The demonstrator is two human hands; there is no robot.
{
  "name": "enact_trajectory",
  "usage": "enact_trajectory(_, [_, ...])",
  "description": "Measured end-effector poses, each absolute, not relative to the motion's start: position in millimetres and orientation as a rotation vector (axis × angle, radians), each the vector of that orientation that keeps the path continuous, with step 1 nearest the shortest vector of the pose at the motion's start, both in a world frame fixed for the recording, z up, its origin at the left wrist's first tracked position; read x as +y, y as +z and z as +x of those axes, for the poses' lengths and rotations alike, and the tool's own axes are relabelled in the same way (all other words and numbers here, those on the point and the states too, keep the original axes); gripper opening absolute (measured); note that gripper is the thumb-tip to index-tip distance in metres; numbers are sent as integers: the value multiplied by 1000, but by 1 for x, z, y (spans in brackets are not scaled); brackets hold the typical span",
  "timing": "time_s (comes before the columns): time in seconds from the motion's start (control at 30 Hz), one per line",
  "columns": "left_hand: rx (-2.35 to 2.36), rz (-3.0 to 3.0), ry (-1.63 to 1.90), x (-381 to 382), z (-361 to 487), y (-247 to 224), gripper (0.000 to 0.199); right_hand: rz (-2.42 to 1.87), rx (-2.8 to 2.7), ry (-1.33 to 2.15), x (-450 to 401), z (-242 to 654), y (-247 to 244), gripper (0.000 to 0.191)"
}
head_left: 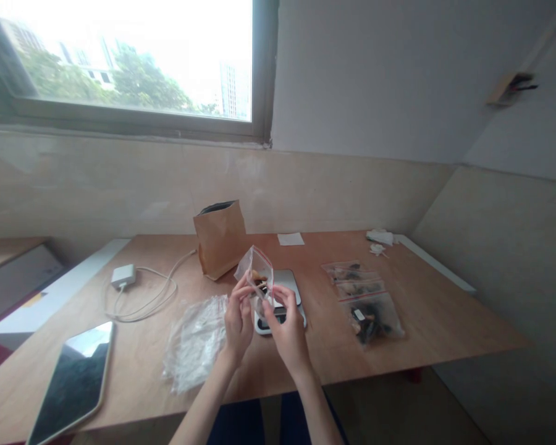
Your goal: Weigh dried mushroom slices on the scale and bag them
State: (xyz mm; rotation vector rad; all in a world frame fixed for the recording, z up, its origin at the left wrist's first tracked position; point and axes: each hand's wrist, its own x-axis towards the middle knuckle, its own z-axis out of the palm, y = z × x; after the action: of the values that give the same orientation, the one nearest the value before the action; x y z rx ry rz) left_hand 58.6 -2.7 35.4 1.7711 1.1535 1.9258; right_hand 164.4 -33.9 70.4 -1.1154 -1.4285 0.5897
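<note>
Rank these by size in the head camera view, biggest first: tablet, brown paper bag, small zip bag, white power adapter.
1. Tablet, though its nearness to the camera may exaggerate it
2. Brown paper bag
3. Small zip bag
4. White power adapter

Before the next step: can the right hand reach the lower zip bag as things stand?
Probably yes: only bare table lies between the right hand and the lower zip bag, though that hand is holding the small zip bag together with the left hand.
</note>
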Motion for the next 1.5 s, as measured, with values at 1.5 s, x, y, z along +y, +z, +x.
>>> enact_trajectory(1.5, [1426,1339,1515,-33,45,13,33,-1179,-932,1003,-43,213,7,41])
